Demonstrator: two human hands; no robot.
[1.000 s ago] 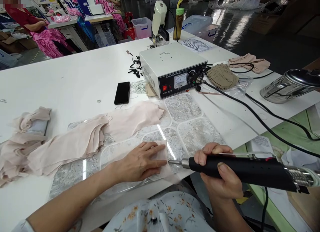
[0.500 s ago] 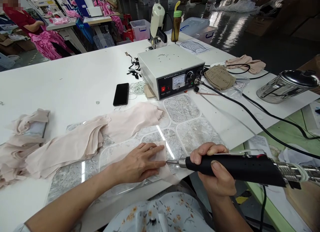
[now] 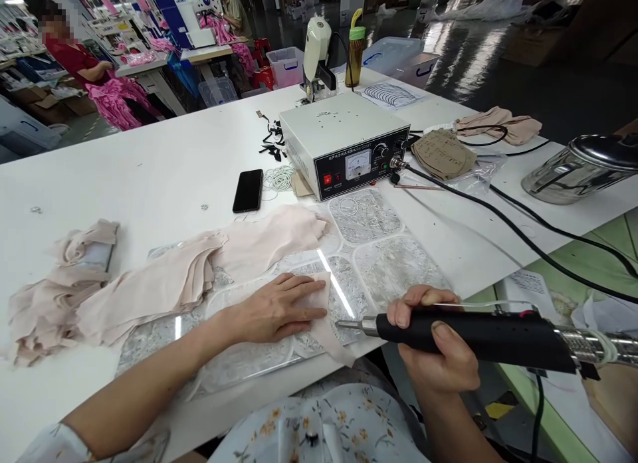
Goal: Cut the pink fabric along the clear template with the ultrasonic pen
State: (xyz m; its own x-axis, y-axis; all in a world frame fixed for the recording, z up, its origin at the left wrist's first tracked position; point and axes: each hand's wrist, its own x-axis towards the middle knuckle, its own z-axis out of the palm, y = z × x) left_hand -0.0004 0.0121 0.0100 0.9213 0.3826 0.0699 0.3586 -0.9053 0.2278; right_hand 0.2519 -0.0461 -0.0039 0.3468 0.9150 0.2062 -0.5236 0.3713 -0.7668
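My left hand (image 3: 272,310) lies flat with fingers stretched out, pressing a piece of pale pink fabric (image 3: 326,330) onto a clear glass plate (image 3: 393,264) over a grey patterned board. My right hand (image 3: 433,353) is wrapped round a black handheld tool (image 3: 488,337) with a metal tip (image 3: 349,325). The tip sits just right of the fabric's edge, a short way from my left fingertips. A black cable (image 3: 498,220) runs from the tool's side of the table to a white control box (image 3: 346,141) with a dial gauge.
More pink fabric pieces (image 3: 164,283) are piled to the left. A black phone (image 3: 248,190), white elastic loops (image 3: 279,177), a steel kettle (image 3: 581,171), a bottle (image 3: 355,48) and a cutting machine (image 3: 316,51) stand on the white table (image 3: 149,164). A person in red (image 3: 80,61) works at the far left.
My left hand has slid a little left and away from the tool tip, still flat on the fabric. The tip now stands slightly clear of the fabric edge. The view shifted slightly.
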